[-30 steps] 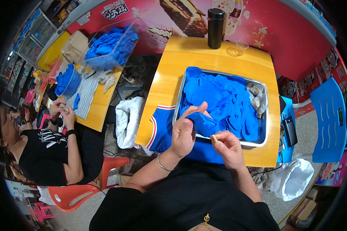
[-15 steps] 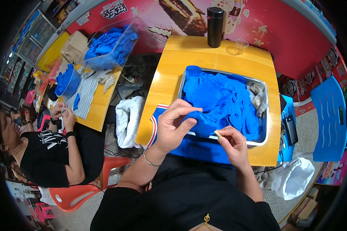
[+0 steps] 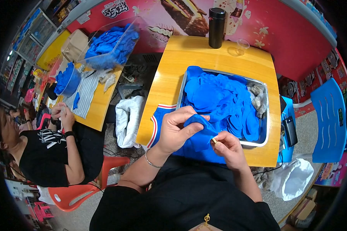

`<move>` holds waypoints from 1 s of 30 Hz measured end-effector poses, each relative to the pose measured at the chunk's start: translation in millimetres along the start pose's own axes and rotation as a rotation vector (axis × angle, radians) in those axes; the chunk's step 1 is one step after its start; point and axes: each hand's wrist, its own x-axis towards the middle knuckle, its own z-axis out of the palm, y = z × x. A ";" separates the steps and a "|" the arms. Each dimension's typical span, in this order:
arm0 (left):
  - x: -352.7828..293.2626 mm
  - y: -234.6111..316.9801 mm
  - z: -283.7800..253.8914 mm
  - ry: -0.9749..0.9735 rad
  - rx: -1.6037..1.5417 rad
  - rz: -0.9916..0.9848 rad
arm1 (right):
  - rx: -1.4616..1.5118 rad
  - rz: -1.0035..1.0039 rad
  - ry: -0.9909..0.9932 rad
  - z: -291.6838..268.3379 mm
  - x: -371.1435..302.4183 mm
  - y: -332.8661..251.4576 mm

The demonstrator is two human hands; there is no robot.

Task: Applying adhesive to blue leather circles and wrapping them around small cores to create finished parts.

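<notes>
the left hand (image 3: 177, 129) clamps its fingers on a thin blue cloth piece (image 3: 199, 135), seemingly steadying it beside the right hand (image 3: 228, 148), whose fingertips pinch a small pale-yellow stub (image 3: 214, 141).

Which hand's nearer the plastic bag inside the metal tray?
Right. The right hand is by the near edge of the metal tray, toward the wearer and left of the plastic bag; the left hand, holding blue fabric, is farther left.

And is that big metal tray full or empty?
Full, or nearly: thin blue pieces are heaped across most of the metal tray, and a plastic bag sits at its right end.
</notes>
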 end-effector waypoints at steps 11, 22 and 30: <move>-0.8 0.5 1.6 0.092 0.078 -0.010 | -0.299 -0.213 0.178 17.5 -1.2 -0.7; 0.0 7.0 2.7 -0.008 0.008 -0.078 | -0.419 -0.210 0.107 3.8 0.9 -13.6; 6.8 14.4 3.8 -0.079 0.141 -0.052 | -0.625 -0.391 0.216 0.7 6.3 -8.6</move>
